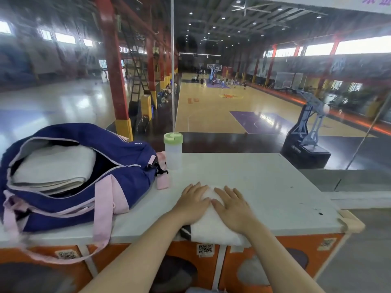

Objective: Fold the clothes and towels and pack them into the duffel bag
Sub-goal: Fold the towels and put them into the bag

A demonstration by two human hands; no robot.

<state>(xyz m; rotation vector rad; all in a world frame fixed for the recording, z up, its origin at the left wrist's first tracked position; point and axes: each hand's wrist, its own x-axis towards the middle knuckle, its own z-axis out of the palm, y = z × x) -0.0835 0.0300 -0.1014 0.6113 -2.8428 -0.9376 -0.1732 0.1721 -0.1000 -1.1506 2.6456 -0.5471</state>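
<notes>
A folded white towel (213, 227) lies near the front edge of the white table (264, 187). My left hand (193, 204) and my right hand (231, 208) both press flat on its far end, fingers straight, side by side. To the left stands the navy duffel bag (118, 178) with pink straps, its top zipper open. Folded white cloth (55, 163) lies inside it, filling the opening.
A clear plastic bottle with a green lid (173, 151) stands at the table's far edge, just right of the bag. A pink strap end (163, 181) lies between bag and towel. Orange cabinets sit below the table front. Beyond is a basketball hall.
</notes>
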